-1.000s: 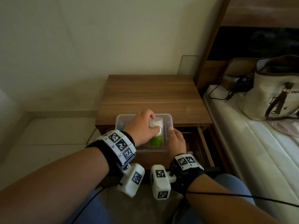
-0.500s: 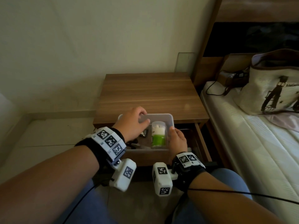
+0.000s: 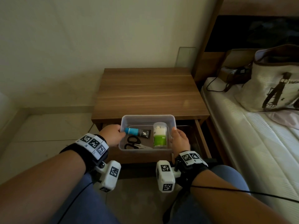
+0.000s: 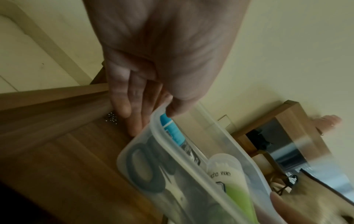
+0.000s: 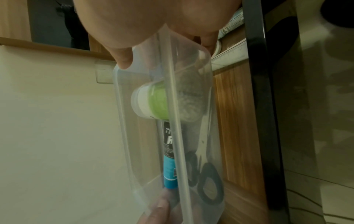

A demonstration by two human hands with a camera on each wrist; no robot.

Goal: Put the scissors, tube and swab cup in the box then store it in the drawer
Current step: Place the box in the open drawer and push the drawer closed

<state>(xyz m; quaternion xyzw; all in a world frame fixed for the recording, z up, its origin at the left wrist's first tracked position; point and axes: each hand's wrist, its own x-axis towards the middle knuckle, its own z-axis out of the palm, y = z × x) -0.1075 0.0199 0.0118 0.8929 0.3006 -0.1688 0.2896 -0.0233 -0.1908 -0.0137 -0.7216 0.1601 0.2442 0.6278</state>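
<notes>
We've got the clear box (image 3: pixel 148 118) held between both hands, over the open drawer (image 3: pixel 199 135) at the front edge of the tabletop (image 3: pixel 145 94). Left hand (image 3: pixel 112 135) pinches the left wall, thumb over the rim and fingers down the outside; right hand (image 3: pixel 180 139) grips the right wall the same way. Inside, everything's loaded: the scissors (image 3: pixel 133 143) lie flat at the near left, the tube (image 3: pixel 137 131) lies behind them with its blue end to the left, and the swab cup (image 3: pixel 159 135) lies on its side along the right wall.

So packing looks done, and we judge the step in hand to be lowering the box into the drawer. We want it level, because that swab cup can roll and the scissors can slide. We'd keep both grips even, bring it straight down, and mind our fingers against the drawer sides. The right wrist view shows something already lying in the drawer on that side, too blurred to name, so we'd check the fit there before letting go.

Around us: a wooden nightstand against a pale wall, tiled floor (image 3: pixel 40 135) to the left, a bed (image 3: pixel 258 143) to the right with a cream bag (image 3: pixel 275 86) on it, and a dark cable near the headboard. The light is dim.
</notes>
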